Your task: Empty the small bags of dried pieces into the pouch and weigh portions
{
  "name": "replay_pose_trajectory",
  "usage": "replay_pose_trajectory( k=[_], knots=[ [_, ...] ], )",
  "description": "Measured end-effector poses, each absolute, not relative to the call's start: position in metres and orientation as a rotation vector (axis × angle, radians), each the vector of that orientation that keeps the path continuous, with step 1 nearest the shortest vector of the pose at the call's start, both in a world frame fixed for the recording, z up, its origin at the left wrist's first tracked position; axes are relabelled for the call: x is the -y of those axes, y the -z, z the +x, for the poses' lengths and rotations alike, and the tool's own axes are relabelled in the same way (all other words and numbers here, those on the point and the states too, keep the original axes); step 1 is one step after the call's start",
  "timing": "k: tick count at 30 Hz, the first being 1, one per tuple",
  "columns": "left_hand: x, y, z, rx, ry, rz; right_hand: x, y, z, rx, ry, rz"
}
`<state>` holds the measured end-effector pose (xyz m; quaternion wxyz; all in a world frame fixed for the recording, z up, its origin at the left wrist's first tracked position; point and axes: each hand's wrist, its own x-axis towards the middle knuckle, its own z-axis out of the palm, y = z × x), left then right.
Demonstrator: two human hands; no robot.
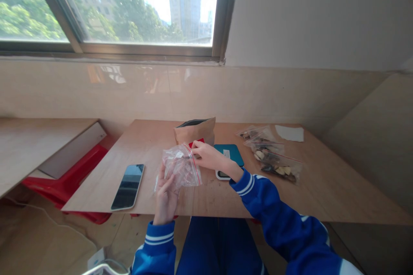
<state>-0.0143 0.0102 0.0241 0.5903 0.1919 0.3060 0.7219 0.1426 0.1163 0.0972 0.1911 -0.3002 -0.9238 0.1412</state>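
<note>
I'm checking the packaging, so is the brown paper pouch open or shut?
Open: the brown paper pouch has its top edges parted, showing a dark interior.

Kraft pouch [195, 132] partly behind zip bag [182, 167], teal scale [237, 153] part-covered by right hand [209, 156], label [226, 154] print too small

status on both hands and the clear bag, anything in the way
Left hand gripping clear bag; right hand at its red-striped edge. Brown pouch close behind; nothing between hands and bag.

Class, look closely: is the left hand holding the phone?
No, the left hand holds a clear plastic bag; the phone lies on the table.
</note>
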Motion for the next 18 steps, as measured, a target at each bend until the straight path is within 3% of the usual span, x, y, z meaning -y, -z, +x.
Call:
replay_pose_trajectory(
  k=[5,13,18],
  knots=[
    [-0.009,-0.024,-0.018,-0.703,-1.705,0.436,-0.136,-0.128,0.155,2.268,-0.529,-0.752],
    [-0.008,-0.024,-0.019,-0.709,-1.699,0.424,-0.182,-0.156,0.147,2.194,-0.106,-0.962],
    [-0.006,-0.023,-0.019,-0.715,-1.686,0.453,-0.14,-0.141,0.136,2.138,-0.388,-0.867]
  ],
)
